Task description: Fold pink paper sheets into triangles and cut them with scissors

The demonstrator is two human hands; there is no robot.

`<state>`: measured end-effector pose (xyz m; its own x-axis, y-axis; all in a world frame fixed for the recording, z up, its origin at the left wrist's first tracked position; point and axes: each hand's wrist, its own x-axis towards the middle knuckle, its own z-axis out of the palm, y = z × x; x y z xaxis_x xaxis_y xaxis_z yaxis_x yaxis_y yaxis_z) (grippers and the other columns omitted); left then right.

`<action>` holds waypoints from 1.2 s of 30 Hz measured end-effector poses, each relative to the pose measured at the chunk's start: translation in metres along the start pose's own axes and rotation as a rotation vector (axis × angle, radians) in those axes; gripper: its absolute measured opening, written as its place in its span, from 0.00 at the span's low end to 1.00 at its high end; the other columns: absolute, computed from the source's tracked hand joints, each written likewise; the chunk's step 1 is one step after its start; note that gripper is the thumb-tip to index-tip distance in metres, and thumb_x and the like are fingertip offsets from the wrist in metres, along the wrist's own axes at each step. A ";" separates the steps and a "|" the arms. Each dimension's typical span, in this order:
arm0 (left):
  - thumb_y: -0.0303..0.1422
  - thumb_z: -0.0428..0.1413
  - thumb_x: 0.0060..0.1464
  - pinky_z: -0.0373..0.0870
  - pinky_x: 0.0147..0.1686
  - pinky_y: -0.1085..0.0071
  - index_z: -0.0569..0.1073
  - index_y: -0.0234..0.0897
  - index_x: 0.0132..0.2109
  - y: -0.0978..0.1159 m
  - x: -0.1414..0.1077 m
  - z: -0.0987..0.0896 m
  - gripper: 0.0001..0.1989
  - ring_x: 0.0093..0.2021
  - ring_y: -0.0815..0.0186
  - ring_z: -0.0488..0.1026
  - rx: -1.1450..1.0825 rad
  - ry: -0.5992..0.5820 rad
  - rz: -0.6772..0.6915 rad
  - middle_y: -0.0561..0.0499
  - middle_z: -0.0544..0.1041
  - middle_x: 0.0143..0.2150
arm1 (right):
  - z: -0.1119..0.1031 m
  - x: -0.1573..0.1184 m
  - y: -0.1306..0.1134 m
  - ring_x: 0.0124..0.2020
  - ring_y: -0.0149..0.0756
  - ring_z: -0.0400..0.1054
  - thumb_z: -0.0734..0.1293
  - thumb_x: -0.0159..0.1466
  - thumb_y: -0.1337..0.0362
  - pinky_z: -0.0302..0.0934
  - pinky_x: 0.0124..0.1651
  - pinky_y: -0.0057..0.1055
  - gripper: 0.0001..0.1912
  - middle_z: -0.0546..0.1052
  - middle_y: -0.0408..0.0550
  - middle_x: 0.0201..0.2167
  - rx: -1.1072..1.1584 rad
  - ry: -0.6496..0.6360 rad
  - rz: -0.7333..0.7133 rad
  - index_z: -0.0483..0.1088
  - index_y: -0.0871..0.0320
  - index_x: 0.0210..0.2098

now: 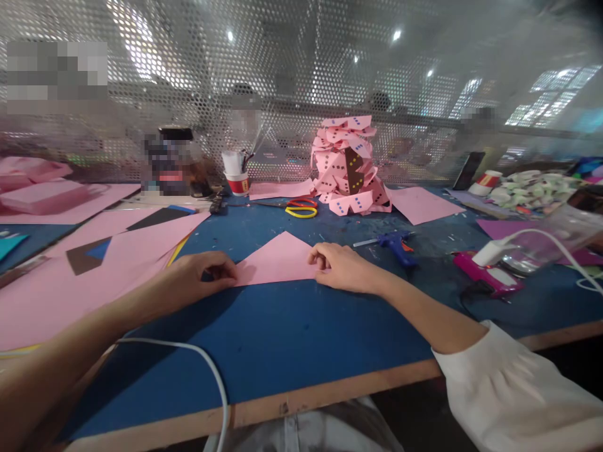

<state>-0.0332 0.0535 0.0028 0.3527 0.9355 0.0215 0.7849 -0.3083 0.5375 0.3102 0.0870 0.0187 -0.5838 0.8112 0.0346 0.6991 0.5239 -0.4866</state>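
A pink sheet of paper (pixel 277 260) shaped like a triangle lies on the blue tabletop, its point away from me and its straight edge toward me. At its left corner my left hand (pixel 207 275) pinches the paper between thumb and fingers. My right hand (pixel 342 269) has curled fingers and a thumb closed at the right corner, which they partly cover. Beyond the paper are scissors (pixel 302 208) with red and yellow handles. A blue glue gun (pixel 398 245) lies to the right of my right hand.
Folded pink paper pieces with dots (pixel 336 166) are stacked at the back. Large pink sheets (pixel 94 295) cover the left side. A paper cup (pixel 237 182) holds tools. On the right sit a magenta power strip (pixel 490 273) and a clear container (pixel 541 242). A white cable (pixel 207 355) crosses the front edge.
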 end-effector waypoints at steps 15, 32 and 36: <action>0.45 0.57 0.59 0.67 0.43 0.66 0.78 0.39 0.43 0.003 -0.001 -0.003 0.14 0.40 0.61 0.73 0.036 -0.027 -0.022 0.53 0.79 0.39 | -0.027 -0.003 0.011 0.45 0.35 0.72 0.64 0.60 0.78 0.67 0.49 0.30 0.21 0.78 0.53 0.49 0.208 -0.239 -0.081 0.72 0.61 0.51; 0.38 0.53 0.64 0.67 0.42 0.69 0.77 0.38 0.40 0.010 -0.005 0.001 0.11 0.38 0.62 0.72 0.151 0.061 0.142 0.52 0.78 0.37 | -0.031 -0.007 0.009 0.46 0.35 0.74 0.66 0.67 0.69 0.66 0.50 0.32 0.07 0.79 0.49 0.46 0.203 0.044 -0.132 0.74 0.58 0.44; 0.41 0.53 0.65 0.68 0.42 0.70 0.76 0.39 0.41 0.016 -0.005 0.005 0.12 0.41 0.62 0.74 0.201 0.121 0.260 0.51 0.78 0.39 | -0.025 -0.022 -0.011 0.46 0.36 0.72 0.66 0.68 0.69 0.61 0.52 0.34 0.05 0.78 0.48 0.44 -0.129 0.119 -0.279 0.74 0.57 0.41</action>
<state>-0.0199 0.0426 0.0067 0.5005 0.8312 0.2421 0.7658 -0.5555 0.3241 0.3255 0.0700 0.0457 -0.7136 0.6521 0.2562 0.5697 0.7529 -0.3295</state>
